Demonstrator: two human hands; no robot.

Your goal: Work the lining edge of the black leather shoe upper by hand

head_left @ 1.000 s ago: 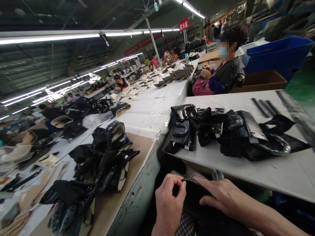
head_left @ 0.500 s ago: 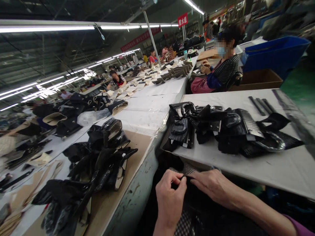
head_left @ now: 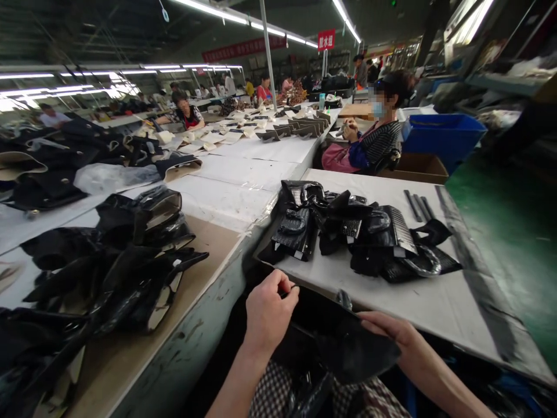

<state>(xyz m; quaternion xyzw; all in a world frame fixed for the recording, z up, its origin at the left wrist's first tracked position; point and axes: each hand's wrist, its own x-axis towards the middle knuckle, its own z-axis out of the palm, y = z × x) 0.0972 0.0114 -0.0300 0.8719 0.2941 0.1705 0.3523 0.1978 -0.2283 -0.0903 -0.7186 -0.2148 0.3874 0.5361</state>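
In the head view, the left hand (head_left: 267, 310) pinched a thin edge or cord of the black piece (head_left: 348, 348) on the lap at 6 o'clock; the right hand (head_left: 394, 337) gripped its far edge. It looked light, limp and glossy, best held by edges. The counter (head_left: 435, 302) hid its underside; the pinched detail was unclear.

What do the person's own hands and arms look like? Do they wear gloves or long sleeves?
No gloves. The left hand and the right hand are both bare, and no rings, watch or bracelet show. Both forearms are uncovered as far as the picture reaches, so no sleeve is in view. Below the arms, black-and-white checked clothing covers the lap.
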